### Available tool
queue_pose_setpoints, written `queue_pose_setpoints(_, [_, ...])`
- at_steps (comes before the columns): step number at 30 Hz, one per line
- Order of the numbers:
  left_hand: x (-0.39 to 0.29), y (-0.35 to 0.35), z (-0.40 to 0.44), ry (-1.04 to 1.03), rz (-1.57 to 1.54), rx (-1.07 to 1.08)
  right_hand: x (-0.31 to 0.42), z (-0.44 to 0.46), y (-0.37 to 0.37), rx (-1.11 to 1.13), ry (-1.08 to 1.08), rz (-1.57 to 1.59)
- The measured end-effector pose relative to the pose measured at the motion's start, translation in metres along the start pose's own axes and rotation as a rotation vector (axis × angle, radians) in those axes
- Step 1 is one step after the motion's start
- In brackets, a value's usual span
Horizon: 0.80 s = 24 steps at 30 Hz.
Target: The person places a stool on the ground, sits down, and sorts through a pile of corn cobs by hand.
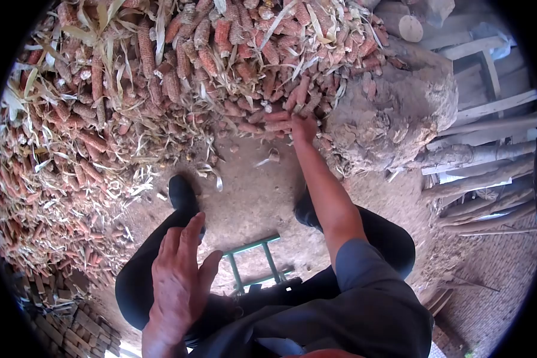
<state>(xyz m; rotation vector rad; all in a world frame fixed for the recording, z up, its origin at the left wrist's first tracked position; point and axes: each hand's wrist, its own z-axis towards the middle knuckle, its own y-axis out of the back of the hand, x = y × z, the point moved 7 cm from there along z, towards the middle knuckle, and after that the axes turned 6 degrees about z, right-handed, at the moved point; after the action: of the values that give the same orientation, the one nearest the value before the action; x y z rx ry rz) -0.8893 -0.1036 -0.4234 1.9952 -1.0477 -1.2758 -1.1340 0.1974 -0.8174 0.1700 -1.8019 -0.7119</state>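
Note:
My right hand (304, 127) reaches forward into the lower edge of a big heap of bare reddish corn cobs (221, 36). Its fingers look closed on a corn cob (277, 126), though the fingertips are partly hidden among the cobs. My left hand (182, 271) is raised above my left thigh, back of the hand up. Fingers and thumb are apart, and nothing is in it. Dry husks (104, 24) lie mixed through the heap.
A green metal frame (250, 244) stands between my legs. To the right of the heap rises a rough earthen block (388, 113). Wooden poles (477, 155) lean at the far right, above a brick surface (483, 286). Stacked bricks (71, 328) sit at lower left.

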Motion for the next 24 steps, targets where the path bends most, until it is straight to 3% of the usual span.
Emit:
queue_pose_setpoints(3, [0.001, 0.003, -0.001, -0.003, -0.012, -0.016, 0.023, -0.01, 0.02, -0.146, 0.149, -0.107])
queue_pose_setpoints(6, [0.001, 0.002, -0.002, -0.009, -0.005, -0.016, 0.05, 0.003, 0.022, -0.04, 0.28, -0.155])
queue_pose_setpoints(9, [0.002, 0.002, -0.004, -0.013, -0.006, -0.02, 0.069, 0.009, 0.019, -0.052, 0.278, -0.23])
queue_pose_setpoints(14, [0.006, 0.004, -0.003, 0.005, -0.016, -0.025, 0.036, 0.047, -0.009, -0.001, 0.178, -0.332])
queue_pose_setpoints(16, [0.006, 0.002, -0.002, 0.014, -0.017, 0.0, 0.034, 0.057, -0.013, -0.096, 0.246, -0.466])
queue_pose_setpoints(19, [0.007, -0.001, -0.001, 0.029, -0.001, 0.029, 0.048, 0.047, -0.019, -0.211, 0.332, -0.358])
queue_pose_setpoints(20, [0.008, -0.001, 0.0, 0.034, 0.001, 0.033, 0.057, 0.045, -0.022, -0.206, 0.328, -0.358])
queue_pose_setpoints(22, [0.007, -0.003, 0.001, 0.024, 0.005, 0.031, 0.045, 0.047, -0.029, -0.136, 0.045, -0.234])
queue_pose_setpoints(24, [0.007, -0.004, 0.002, 0.026, 0.003, 0.034, 0.043, 0.045, -0.032, -0.156, 0.042, -0.215])
